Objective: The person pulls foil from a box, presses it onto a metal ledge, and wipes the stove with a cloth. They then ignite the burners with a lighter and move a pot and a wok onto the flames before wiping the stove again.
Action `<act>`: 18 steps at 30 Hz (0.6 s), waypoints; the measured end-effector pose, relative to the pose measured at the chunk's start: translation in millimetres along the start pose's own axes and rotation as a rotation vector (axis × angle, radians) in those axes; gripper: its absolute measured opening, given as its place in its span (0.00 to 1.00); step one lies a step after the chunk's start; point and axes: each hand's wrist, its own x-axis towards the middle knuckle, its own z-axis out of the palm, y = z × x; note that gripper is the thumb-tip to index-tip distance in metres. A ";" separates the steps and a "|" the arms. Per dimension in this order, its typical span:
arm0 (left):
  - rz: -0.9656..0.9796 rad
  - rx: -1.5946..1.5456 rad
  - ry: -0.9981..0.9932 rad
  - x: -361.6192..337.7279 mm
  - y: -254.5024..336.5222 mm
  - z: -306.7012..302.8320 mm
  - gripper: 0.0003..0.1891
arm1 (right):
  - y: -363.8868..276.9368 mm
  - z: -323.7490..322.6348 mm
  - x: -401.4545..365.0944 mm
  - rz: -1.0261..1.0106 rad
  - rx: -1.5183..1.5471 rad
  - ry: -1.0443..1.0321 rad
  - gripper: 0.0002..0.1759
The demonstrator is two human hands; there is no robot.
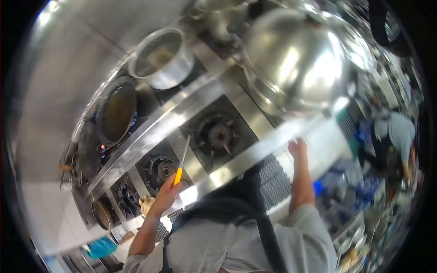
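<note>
My left hand (pixel 166 195) is closed around the yellow handle of a narrow knife (pixel 178 175). Its thin blade points up and away over the stove, beside a gas burner (pixel 220 135). A crumpled beige cloth (pixel 146 204) lies at the stove's front edge, close by my left wrist. My right hand (pixel 298 148) is out past the stove's front rail (pixel 227 172), to the right, with its fingers loosely bent and slightly apart. Nothing shows in it. The large domed steel lid (pixel 293 59) is the nearest big thing beyond that hand.
An aluminium pot (pixel 164 59) with liquid stands on the back row. Left of it, a dark pan (pixel 117 111) holds liquid over a blue flame. Another pan (pixel 101 214) sits at the stove's left end. A person (pixel 393 136) bends over at the right, near blue crates (pixel 368 191).
</note>
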 end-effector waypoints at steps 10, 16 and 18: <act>-0.099 0.226 0.039 48.2 123.1 -31.3 0.26 | -4.1 12.1 75.0 0.183 0.021 -0.209 0.20; -0.019 -0.156 -0.061 144.2 176.5 -19.6 0.26 | 9.8 0.5 90.6 -0.024 -0.084 -0.166 0.25; -0.018 -0.330 -0.088 183.6 206.2 -10.1 0.26 | 14.9 -16.3 103.8 -0.156 -0.284 -0.265 0.26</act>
